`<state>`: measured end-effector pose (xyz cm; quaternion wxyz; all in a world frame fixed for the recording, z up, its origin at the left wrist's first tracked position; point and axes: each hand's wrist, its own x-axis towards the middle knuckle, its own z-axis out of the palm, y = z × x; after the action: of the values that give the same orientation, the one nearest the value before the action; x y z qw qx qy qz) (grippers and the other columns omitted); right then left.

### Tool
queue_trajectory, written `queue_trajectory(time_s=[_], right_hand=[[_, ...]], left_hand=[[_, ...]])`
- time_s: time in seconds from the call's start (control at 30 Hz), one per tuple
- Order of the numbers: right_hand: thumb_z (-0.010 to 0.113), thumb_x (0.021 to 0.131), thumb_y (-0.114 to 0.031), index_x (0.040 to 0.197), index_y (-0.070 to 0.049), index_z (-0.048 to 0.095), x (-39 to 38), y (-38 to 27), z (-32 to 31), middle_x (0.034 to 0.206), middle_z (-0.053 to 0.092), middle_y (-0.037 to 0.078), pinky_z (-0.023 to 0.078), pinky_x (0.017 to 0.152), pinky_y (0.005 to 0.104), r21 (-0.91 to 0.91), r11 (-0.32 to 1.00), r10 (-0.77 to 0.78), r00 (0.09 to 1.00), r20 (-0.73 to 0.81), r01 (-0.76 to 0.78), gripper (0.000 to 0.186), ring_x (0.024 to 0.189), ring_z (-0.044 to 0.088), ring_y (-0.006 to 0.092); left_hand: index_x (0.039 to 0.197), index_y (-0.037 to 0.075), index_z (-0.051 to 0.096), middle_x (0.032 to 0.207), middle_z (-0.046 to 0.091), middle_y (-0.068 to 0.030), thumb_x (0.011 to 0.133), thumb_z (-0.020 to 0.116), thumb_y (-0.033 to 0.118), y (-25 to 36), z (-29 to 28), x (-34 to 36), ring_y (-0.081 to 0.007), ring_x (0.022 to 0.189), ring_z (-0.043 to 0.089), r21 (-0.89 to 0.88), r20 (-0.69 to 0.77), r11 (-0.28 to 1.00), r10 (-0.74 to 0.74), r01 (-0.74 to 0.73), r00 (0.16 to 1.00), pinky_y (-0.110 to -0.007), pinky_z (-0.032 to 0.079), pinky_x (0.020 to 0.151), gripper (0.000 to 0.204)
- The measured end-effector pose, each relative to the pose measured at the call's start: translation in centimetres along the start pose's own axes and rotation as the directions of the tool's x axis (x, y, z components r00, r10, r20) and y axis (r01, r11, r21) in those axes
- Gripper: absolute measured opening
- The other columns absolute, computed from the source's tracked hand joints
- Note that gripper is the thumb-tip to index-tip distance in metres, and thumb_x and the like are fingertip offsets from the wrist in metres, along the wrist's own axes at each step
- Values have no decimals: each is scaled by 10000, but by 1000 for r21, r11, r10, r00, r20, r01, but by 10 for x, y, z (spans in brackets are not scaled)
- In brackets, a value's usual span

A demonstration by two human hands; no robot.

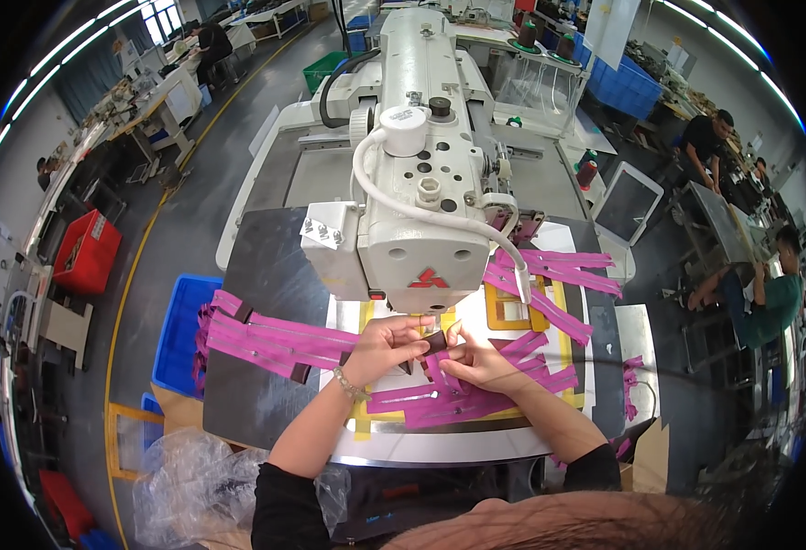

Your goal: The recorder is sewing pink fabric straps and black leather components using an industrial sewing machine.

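Under the head of a white industrial sewing machine [426, 183], my left hand [383, 350] pinches a small dark brown fabric tab [434, 344] between thumb and fingers. Close on its right, my right hand [484, 363] has its fingers pinched at the end of a magenta zipper [440, 371] beside the tab. How far the fingers wrap the zipper is partly hidden. More magenta zippers [476, 408] lie crossed below my hands on the white, yellow-edged work plate. A bundle of zippers with dark end tabs [284, 341] stretches to the left of my left wrist.
More zippers [559, 275] lie at the machine's right, over a yellow frame [513, 312]. A blue bin [183, 321] stands at the table's left edge, above clear plastic wrap [201, 486]. A tablet-like screen [629, 206] stands right. Other people sit and stand at far workstations.
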<state>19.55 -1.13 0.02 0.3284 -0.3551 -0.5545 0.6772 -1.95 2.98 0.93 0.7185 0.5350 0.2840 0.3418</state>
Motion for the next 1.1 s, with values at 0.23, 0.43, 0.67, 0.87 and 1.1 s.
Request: queue_trajectory(time_s=[0.23, 0.43, 0.67, 0.87, 1.1], right_hand=[[606, 861, 15, 1113, -75, 311, 6, 12, 2, 769, 571, 28, 428, 534, 198, 138, 990, 7, 999, -48, 0, 398, 643, 554, 70], [623, 877, -50, 1062, -58, 394, 5, 6, 3, 779, 592, 21, 418, 524, 194, 130, 987, 110, 988, -105, -96, 294, 646, 547, 52], [626, 890, -111, 798, -24, 547, 6, 18, -1, 721, 580, -30, 409, 540, 188, 32, 990, 136, 989, -56, -134, 149, 649, 522, 22], [623, 888, -99, 821, -14, 572, 6, 16, -5, 750, 597, -21, 442, 570, 199, 16, 987, 161, 986, -49, -160, 120, 673, 551, 33], [623, 887, -99, 883, 4, 608, 4, 15, -5, 772, 612, -8, 457, 575, 198, 69, 985, 159, 987, -33, -156, 104, 658, 557, 41]], left_hand=[[1247, 2, 540, 866, 679, -54, 897, 563, 35, -3, -8, 4, -69, 701, 621, 82, -55, 995, -60, 65, 997, -199, 510, 642, 352], [1233, -10, 550, 811, 640, -27, 900, 548, 41, -3, -6, 4, -73, 655, 621, 77, -86, 995, -49, 56, 995, -191, 511, 610, 337], [1206, -23, 566, 867, 669, -54, 915, 525, 59, -3, -9, 1, -45, 594, 586, 55, -90, 997, -46, 51, 995, -198, 521, 561, 305], [1190, -17, 582, 769, 621, -19, 920, 511, 55, 0, -7, 2, -30, 534, 528, 29, -104, 997, -75, 78, 992, -201, 491, 509, 288], [1192, -2, 587, 759, 622, -13, 919, 541, 89, -4, -6, 2, -24, 487, 497, -20, -142, 996, -94, 92, 985, -187, 457, 465, 291]])
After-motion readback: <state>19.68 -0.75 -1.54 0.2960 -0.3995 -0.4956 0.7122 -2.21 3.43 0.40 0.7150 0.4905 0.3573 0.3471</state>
